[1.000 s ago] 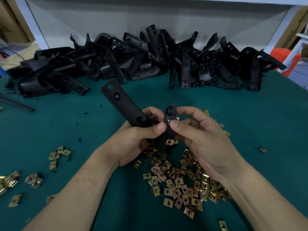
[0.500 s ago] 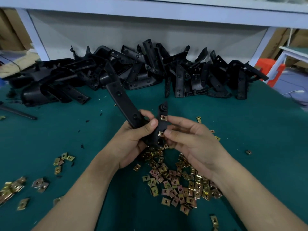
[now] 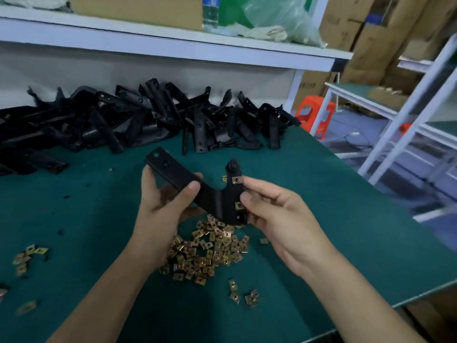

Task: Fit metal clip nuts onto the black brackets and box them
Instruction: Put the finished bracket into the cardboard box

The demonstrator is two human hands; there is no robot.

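Black bracket is held up off the table, above the main heap of loose clip nuts. It is an angled part: the long arm points up-left and the short arm stands upright on the right.

Left grip is closed round the long arm near mid-length, thumb on top and fingers underneath. Right grip pinches the right edge of the short arm. Its index fingertip touches the upper clip nut and its thumb tip sits just above the lower clip nut. Both nuts sit on that edge of the short arm. Below them the short arm's last hole is bare.

Surroundings:
- Big pile of black brackets along the back of the table, well apart from the hands.
- Small cluster of nuts at far left, and a few strays near the front edge.
- White shelf above the pile, carrying a cardboard box, a bottle and plastic bags.
- Orange stool past the table's right corner, with stacked cartons behind it.

Nothing lies between the hands and the nut heap. No packing box is visible on the table.
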